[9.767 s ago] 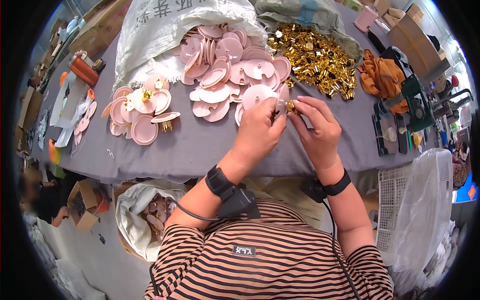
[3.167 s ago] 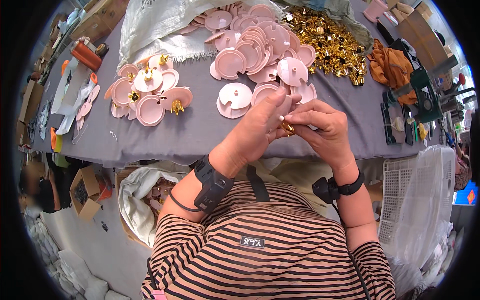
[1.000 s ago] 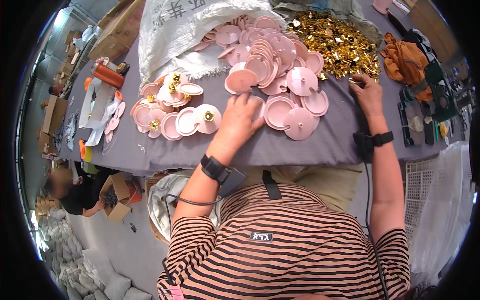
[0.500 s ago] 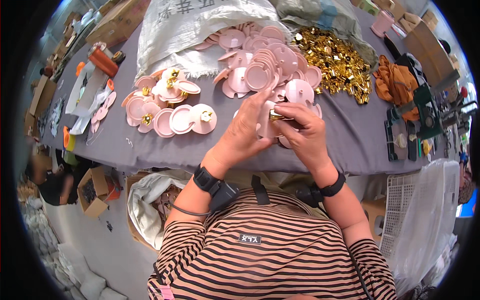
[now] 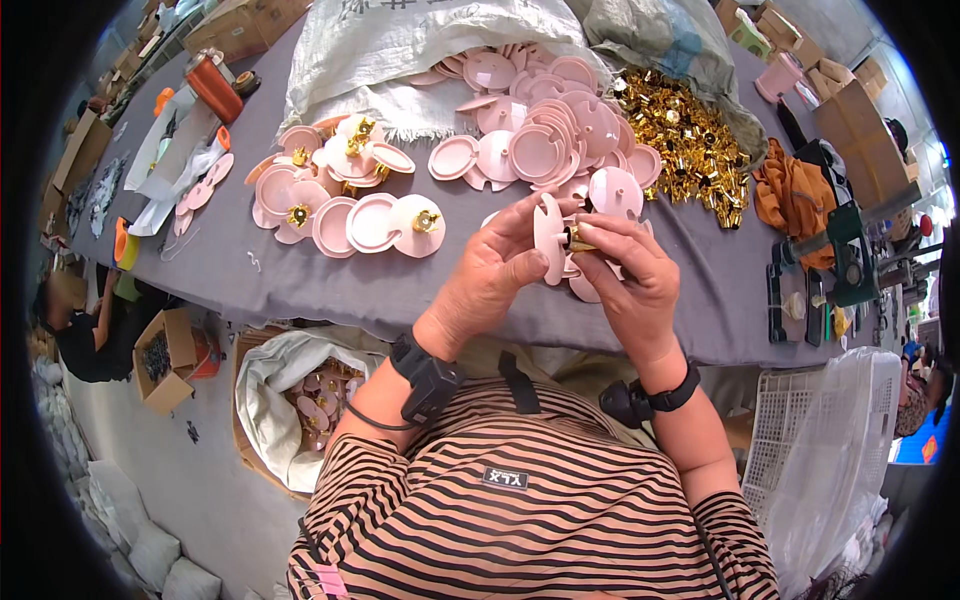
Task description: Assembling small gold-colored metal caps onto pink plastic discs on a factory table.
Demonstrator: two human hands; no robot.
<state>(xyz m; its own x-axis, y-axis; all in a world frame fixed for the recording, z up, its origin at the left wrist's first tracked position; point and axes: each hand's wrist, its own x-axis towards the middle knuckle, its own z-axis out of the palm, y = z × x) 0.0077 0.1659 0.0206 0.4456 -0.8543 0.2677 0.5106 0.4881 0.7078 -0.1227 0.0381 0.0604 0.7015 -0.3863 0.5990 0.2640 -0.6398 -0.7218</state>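
In my left hand [image 5: 482,276] is a round pink plastic disc [image 5: 546,240], gripped at its rim between thumb and fingers and turned nearly edge-on. A small gold metallic fitting [image 5: 577,238] is pinched by my right hand [image 5: 636,286] at the stub in the middle of the disc. How far the fitting sits on the stub is hidden by my fingers. Just beyond my hands rises a heap of loose pink discs [image 5: 537,150]. To its left lie several discs with gold fittings on them [image 5: 411,226].
Gold fittings [image 5: 690,150] are piled at the back right, beside an orange cloth [image 5: 793,190]. A green bench tool [image 5: 850,245] stands on the right. White woven sacking [image 5: 350,70] lies behind the discs. Below the table's left edge sits a lined box of pink parts [image 5: 275,400].
The pink disc has turned from tilted to nearly edge-on, and its stub now shows against the gold fitting. Both hands have come slightly lower in the picture, and the view has shifted a little.
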